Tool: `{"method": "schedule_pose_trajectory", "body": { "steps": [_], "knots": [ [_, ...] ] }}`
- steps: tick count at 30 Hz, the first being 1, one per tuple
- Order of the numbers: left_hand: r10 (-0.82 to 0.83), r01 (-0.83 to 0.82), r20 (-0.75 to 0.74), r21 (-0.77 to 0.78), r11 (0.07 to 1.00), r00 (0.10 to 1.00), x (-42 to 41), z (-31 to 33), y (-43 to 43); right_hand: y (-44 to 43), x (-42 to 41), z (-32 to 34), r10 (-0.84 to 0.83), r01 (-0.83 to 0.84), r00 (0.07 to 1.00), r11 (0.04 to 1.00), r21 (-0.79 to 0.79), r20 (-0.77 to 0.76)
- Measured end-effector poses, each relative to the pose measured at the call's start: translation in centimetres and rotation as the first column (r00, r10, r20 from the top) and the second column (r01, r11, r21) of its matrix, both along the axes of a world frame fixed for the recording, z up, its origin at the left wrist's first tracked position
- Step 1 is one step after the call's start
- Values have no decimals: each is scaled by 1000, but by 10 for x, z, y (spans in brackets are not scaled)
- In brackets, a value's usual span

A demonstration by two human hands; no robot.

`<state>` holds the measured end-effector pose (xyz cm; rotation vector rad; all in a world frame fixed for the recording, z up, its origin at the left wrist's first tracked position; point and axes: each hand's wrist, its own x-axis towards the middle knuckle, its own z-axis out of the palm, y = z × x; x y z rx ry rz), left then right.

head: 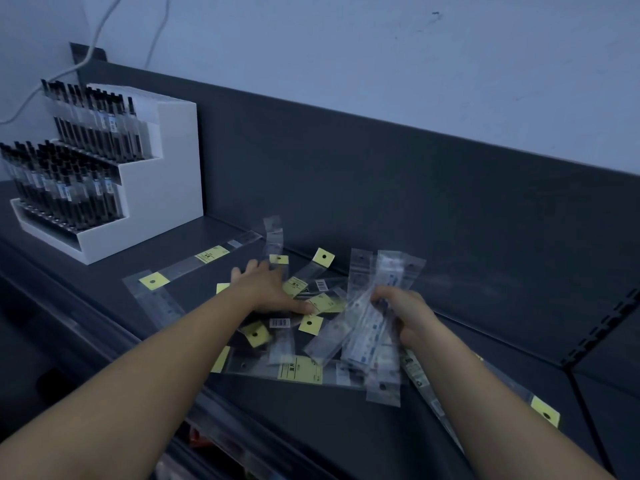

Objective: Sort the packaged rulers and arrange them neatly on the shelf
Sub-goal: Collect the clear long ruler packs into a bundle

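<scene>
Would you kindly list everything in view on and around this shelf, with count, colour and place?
loose packaged rulers: over a dozen, exact count unclear, clear sleeves with yellow tags, heaped mid-shelf
long ruler: one, clear sleeve with yellow label, lying left of the heap
ruler bundle: several, clear sleeves with white-blue print, held over the heap's right side
display stand: one, white, stepped, shelf's left end
pens: many, black, upright in the stand's tiers
shelf: one, dark grey, with matching back panel
cables: two, white, on the pale wall, upper left
left hand: one, fingers spread, rests on the heap
right hand: one, grips the ruler bundle
</scene>
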<state>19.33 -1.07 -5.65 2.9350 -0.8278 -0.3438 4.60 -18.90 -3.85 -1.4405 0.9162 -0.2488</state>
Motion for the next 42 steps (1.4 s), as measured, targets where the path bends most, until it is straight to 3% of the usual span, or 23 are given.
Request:
{"method": "schedule_pose_trajectory", "body": {
  "steps": [6,9,13,17,19,21,24,28,35,39,42],
  "knots": [
    [-13,26,66,-210,977,998,12,5,1,3,-1,3,10,-11,1000,999,36,29],
    [-16,50,206,-159,986,978,16,5,4,5,-6,9,17,-19,999,998,52,44],
    [37,17,245,-213,977,969,21,8,12,6,-11,12,24,-26,999,998,48,33],
    [-120,144,111,-236,961,987,15,9,18,4,-11,10,30,-31,999,999,28,9],
    [-185,182,-9,-130,975,983,7,6,17,1,-12,9,40,-40,999,999,26,-2],
    [-182,181,-38,-50,982,982,5,3,16,-1,-14,9,40,-39,999,998,41,-3],
    [-209,214,73,-67,975,975,2,1,16,-2,-18,9,47,-47,999,998,29,-25],
    [-411,431,286,-6,902,865,-12,-2,6,-4,-25,10,54,-53,998,998,15,-40],
    [-321,299,142,160,941,936,-23,-1,-10,-13,-45,11,29,-29,999,1000,2,-16],
    [-376,378,135,14,926,916,-34,0,-15,-20,-56,14,18,-18,1000,999,27,-7],
    [-478,480,44,-115,870,877,-47,1,-22,-22,-64,17,28,-28,1000,999,41,-4]
  ]
}}
